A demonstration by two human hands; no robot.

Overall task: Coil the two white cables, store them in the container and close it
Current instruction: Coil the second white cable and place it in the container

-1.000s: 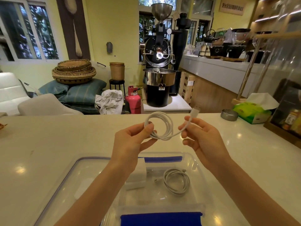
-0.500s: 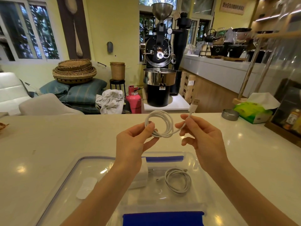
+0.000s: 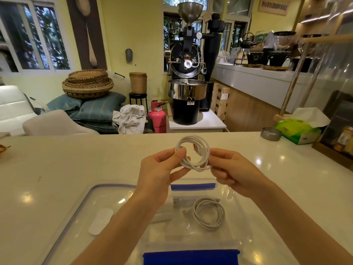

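Observation:
A coiled white cable is held above the counter between both hands. My left hand pinches the coil's left side, and my right hand grips its right side; the plug end lies inside the loop. Below them stands a clear container with blue clips. Inside it lies a second coiled white cable beside a white charger block, partly hidden by my left forearm. The container's clear lid lies flat to its left.
A green tissue box and a small metal dish sit at the counter's far right. A wooden tray with bottles stands at the right edge. Behind the counter are a coffee roaster, a pink cylinder and chairs.
My right hand has brought the cable's free plug end down and into the coil, closing against the loop. The left hand has kept its hold on the coil.

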